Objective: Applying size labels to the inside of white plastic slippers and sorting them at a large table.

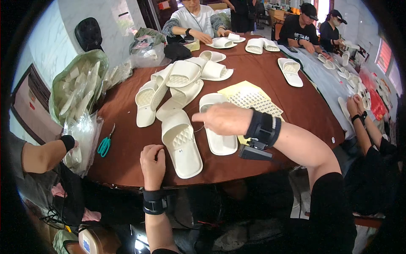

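Observation:
My left hand (152, 164) rests at the table's near edge with its fingers curled in, nothing seen in them. Right beside it lies an off-white slipper (184, 156), toe end away from me, with a small white label on its insole. My right hand (226, 120) reaches over a second off-white slipper (221, 143) and covers part of it. Its fingers are bent together with the index finger pointing left; whatever is between them is hidden. A yellow-backed sheet of small printed stickers (252, 99) lies beyond and to the right, partly under my forearm.
More slippers (182, 75) are heaped ahead on the brown tablecloth (304, 122); a single slipper (290, 72) lies at the far right. Teal-handled scissors (105, 144) and a green sack of bagged slippers (55, 99) are on the left. Co-workers sit across the table, at left and right.

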{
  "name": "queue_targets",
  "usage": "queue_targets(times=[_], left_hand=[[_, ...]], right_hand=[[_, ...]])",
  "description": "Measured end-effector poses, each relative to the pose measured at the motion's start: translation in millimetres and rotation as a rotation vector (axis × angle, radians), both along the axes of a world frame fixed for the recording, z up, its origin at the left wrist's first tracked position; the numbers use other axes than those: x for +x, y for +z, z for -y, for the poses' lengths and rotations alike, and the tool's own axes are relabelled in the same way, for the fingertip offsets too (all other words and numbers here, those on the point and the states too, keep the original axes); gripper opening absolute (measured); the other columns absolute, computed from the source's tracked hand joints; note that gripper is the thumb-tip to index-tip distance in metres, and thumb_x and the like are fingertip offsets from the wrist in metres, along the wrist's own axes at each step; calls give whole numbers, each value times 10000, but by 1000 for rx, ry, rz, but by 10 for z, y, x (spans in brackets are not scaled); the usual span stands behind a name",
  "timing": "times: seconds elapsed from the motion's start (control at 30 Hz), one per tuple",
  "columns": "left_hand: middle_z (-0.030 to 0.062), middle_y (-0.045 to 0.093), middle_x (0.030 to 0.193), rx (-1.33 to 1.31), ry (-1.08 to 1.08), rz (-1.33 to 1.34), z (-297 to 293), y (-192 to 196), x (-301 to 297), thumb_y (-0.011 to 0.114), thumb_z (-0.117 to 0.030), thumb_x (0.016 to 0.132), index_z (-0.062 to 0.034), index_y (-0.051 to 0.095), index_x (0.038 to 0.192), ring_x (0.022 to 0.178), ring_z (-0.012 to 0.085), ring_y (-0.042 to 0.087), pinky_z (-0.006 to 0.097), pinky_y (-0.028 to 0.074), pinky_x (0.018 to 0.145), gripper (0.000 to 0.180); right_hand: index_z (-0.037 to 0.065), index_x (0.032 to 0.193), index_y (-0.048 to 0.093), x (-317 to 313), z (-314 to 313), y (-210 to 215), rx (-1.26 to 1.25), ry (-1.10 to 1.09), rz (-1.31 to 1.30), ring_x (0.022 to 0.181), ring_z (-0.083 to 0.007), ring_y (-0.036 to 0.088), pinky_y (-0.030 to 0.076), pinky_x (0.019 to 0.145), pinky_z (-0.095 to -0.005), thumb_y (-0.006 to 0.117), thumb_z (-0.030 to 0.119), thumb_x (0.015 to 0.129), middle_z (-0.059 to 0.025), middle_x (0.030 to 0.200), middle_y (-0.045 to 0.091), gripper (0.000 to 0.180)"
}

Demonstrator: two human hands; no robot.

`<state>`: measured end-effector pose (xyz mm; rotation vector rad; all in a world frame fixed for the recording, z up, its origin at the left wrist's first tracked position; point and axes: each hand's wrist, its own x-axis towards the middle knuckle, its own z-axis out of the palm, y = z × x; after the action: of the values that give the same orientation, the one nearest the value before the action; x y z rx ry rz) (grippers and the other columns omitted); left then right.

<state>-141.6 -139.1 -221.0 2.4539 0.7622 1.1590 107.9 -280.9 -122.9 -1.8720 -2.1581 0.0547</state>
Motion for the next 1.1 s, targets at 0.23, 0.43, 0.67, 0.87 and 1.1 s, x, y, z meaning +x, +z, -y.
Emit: queue_targets(times=[0.23, 0.43, 0.67, 0.87, 1.1], left_hand=[[99, 643, 963, 38, 3, -14, 53, 13, 83, 625, -58, 847, -33, 684, 902, 921, 303, 581, 396, 445, 827, 84], [135, 643, 949, 103, -19, -39, 26, -23, 3, 618, -22, 809, -2, 659, 879, 894, 332, 584, 419, 448, 808, 83], [120, 632, 956, 97, -16, -79, 30, -82, 35, 600, -34, 832, -13, 655, 898, 925, 313, 566, 418, 429, 845, 89], [113, 631, 976, 105, 8, -105, 8, -90, 26, 604, -52, 835, -23, 663, 892, 927, 309, 564, 421, 431, 835, 86], [125, 628, 958, 93, -3, -86, -20, -95, 28, 610, -46, 830, -18, 668, 882, 904, 318, 568, 421, 441, 802, 83]], right_hand=[[55, 1240, 524, 8, -236, -238, -9, -40, 2, 813, -420, 644, 491, 700, -511, 635, 283, 878, -217, 781, 651, 443], [-29, 1033, 591, -117, -368, -358, -17, -193, -42, 793, -401, 665, 520, 725, -480, 654, 402, 828, -210, 785, 674, 481], [51, 700, 709, -119, -473, -717, 264, -252, 134, 692, -342, 682, 511, 577, -468, 606, 261, 812, -157, 707, 679, 259], [48, 686, 701, -172, -506, -653, 296, -270, 35, 666, -337, 671, 483, 616, -489, 596, 254, 813, -156, 682, 671, 265], [51, 641, 686, -205, -612, -769, 407, -277, 145, 632, -306, 663, 484, 575, -442, 607, 170, 717, -157, 646, 658, 161]])
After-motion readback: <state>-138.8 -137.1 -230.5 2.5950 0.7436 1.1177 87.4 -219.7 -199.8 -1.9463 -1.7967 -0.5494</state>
